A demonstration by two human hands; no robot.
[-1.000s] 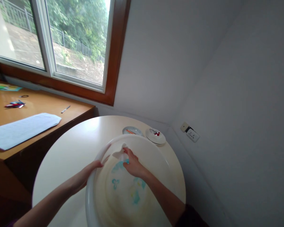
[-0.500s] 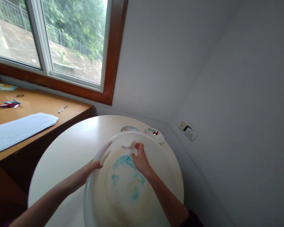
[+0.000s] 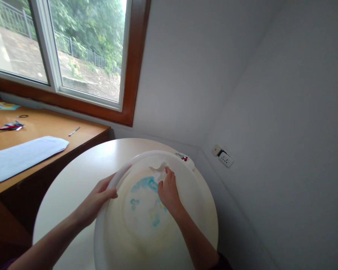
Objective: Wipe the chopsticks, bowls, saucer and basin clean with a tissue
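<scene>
A large white plastic basin [image 3: 186,210], with a faded blue print on its bottom, is tilted up over the round table. My left hand [image 3: 103,191] grips its left rim, thumb on the inside and fingers behind the wall. Inside the basin, my right hand [image 3: 169,189] pinches a crumpled white tissue [image 3: 159,170] against the upper inner wall, just above the blue print.
The basin is over a round white table [image 3: 70,180]. Behind it lies a white object with a red pattern [image 3: 184,158]. A wooden desk [image 3: 42,125] on the left holds folded pale cloth or paper [image 3: 28,155] and a pen [image 3: 74,131]. A wall socket [image 3: 225,159] is at right.
The basin has shifted slightly left and up, now covering the grey item behind it. My right hand and the tissue have moved slightly right and up along the wall.
</scene>
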